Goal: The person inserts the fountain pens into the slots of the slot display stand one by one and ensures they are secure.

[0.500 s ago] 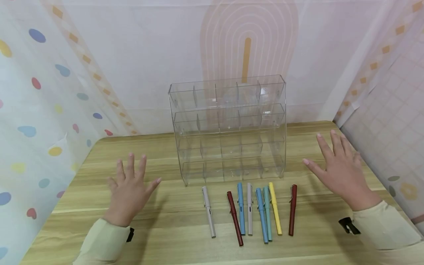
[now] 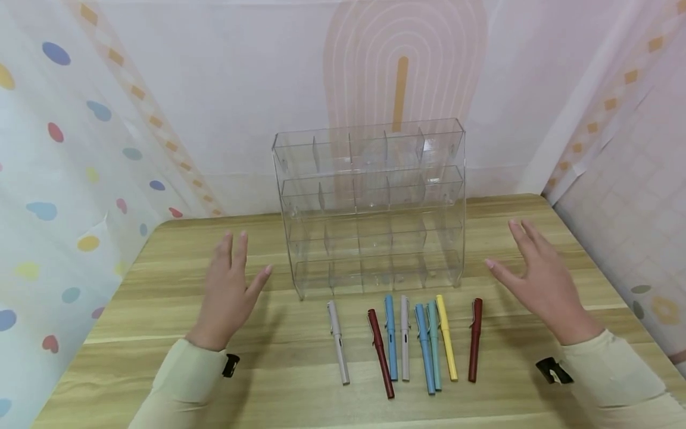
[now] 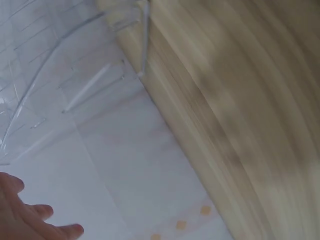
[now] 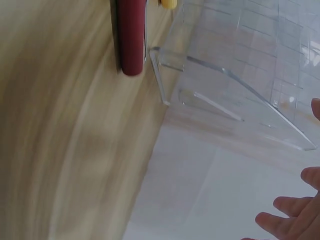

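Eight slim capped pens [image 2: 405, 353] in grey, dark red, blue, teal and yellow laid on a wood-grain tabletop [image 2: 300, 357], left hand [image 2: 228, 296] held at left, right hand [image 2: 549, 287] at right, fingers of both released and extended, clear plastic four-tier rack [image 2: 370, 193] stood beyond.

- The rack [image 2: 371, 193] stands toward the back of the table [image 2: 289, 381], before the cloth [image 2: 241, 95].
- Eight pens [image 2: 405, 360] lie in front of the rack, the outermost two apart from the rest.
- The left hand [image 2: 227, 298] is left of rack and pens; the right hand [image 2: 546, 289], to their right.
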Available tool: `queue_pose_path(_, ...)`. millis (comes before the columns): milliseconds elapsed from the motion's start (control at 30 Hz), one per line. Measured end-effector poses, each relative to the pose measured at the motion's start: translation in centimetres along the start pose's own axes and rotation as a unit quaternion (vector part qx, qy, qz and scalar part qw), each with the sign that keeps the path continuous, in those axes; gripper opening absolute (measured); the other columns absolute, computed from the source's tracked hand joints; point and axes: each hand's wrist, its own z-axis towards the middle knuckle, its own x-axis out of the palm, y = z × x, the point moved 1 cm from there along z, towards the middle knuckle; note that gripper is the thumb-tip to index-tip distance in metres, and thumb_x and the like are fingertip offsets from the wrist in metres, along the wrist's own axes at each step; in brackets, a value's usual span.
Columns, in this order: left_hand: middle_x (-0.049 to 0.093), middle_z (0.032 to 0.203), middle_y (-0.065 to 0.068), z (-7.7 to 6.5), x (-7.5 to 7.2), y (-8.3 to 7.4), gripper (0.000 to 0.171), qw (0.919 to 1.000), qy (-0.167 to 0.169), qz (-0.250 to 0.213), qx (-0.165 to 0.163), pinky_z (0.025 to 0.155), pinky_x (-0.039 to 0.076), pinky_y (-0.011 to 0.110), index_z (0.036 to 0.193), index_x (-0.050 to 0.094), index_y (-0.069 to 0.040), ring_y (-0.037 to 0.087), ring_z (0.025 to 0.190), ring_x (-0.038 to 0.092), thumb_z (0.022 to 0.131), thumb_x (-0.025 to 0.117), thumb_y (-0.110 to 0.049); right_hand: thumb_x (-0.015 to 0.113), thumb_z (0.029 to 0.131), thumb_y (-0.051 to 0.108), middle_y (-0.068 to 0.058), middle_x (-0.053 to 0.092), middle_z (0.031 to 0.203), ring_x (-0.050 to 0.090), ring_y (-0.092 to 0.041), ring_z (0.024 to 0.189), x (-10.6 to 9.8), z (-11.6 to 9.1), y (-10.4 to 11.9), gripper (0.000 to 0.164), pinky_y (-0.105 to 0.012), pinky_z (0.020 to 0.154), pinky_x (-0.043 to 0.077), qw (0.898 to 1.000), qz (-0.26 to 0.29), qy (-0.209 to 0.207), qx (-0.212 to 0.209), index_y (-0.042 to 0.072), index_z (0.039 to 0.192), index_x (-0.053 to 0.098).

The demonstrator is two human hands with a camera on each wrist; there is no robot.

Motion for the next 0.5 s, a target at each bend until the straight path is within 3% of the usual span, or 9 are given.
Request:
queue_pose_path(233, 0.003, 0.16, 0.018, 1.7, 0.6, -1.2, 0.077, 0.9918, 0.01, -0.126, -0.022, 0.111, 0.014, 0.061, 0.156, 0.006, -0.007, 0.041, 0.145, 0.007, 0.101, 0.049, -0.039, 0.063, 0.093, 0.041, -0.027, 0.015, 0.156, 0.016, -0.052, 0.138, 0.8, -0.2, 0.1, 0.086, -0.07, 0.103, 0.019, 0.997, 0.072, 0.026, 0.03, 0.004, 0.154, 0.015)
queue_pose_path(333, 0.01, 0.16, 0.018, 2.3, 0.8, -1.6, 0.075, 0.983, 0.008, -0.177, -0.047, 0.111, 0.019, 0.058, 0.156, 0.007, -0.009, 0.039, 0.144, 0.013, 0.101, 0.049, -0.039, 0.062, 0.092, 0.045, -0.029, 0.017, 0.155, 0.017, -0.051, 0.138, 1.3, -0.2, 0.1, 0.089, -0.069, 0.103, 0.02, 0.991, 0.101, 0.057, 0.06, 0.006, 0.155, 0.013)
queue_pose_path(500, 0.02, 0.158, 0.015, 3.3, 0.9, -2.0, 0.073, 0.9612, 0.0, -0.261, -0.09, 0.106, 0.032, 0.055, 0.156, 0.012, -0.015, 0.035, 0.14, 0.027, 0.099, 0.052, -0.037, 0.062, 0.091, 0.048, -0.032, 0.026, 0.15, 0.03, -0.051, 0.133, 2.0, -0.1, -0.1, 0.092, -0.067, 0.097, 0.032, 0.979, 0.137, 0.105, 0.112, 0.007, 0.155, 0.011)
